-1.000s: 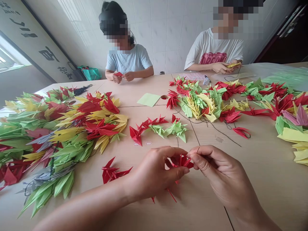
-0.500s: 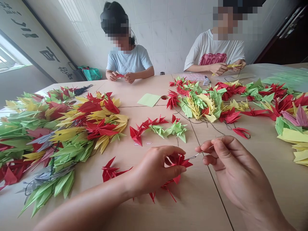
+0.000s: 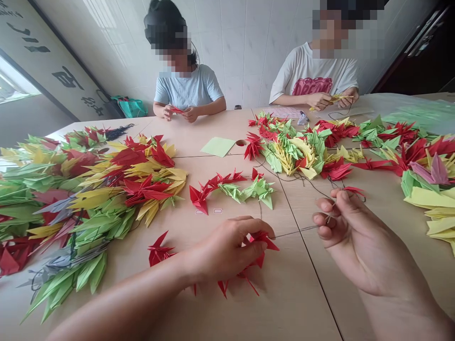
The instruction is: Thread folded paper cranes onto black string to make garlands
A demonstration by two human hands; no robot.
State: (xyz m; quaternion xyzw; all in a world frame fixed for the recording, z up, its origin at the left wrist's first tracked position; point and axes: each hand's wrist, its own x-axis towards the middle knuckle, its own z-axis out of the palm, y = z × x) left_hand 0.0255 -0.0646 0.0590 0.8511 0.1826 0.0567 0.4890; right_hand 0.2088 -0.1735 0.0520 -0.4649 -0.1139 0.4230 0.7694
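Observation:
My left hand (image 3: 227,248) is closed on a red folded paper crane (image 3: 267,242), thumb in front and fingers curled over the top. Dark thread (image 3: 293,232) runs taut out of the crane to my right hand (image 3: 362,241). Between its thumb and fingers, the right hand pinches a thin needle (image 3: 331,208), mostly hidden by the fingertips. Under and beside my left hand lie more red cranes (image 3: 159,249), partly covered by the wrist. Just beyond, a short curved row of red cranes (image 3: 216,181) and green cranes (image 3: 249,190) rests on the table.
A large heap of strung cranes (image 3: 95,189) covers the table's left side. Another colourful pile (image 3: 302,147) spreads at the back right, with yellow paper pieces (image 3: 437,208) at the right edge. A green paper square (image 3: 217,147) lies mid-table. Two people sit opposite, handling folded paper.
My right hand has moved right, away from the left, and the needle has come clear of the red crane, with thread now stretched between the hands. My left hand stays on the crane.

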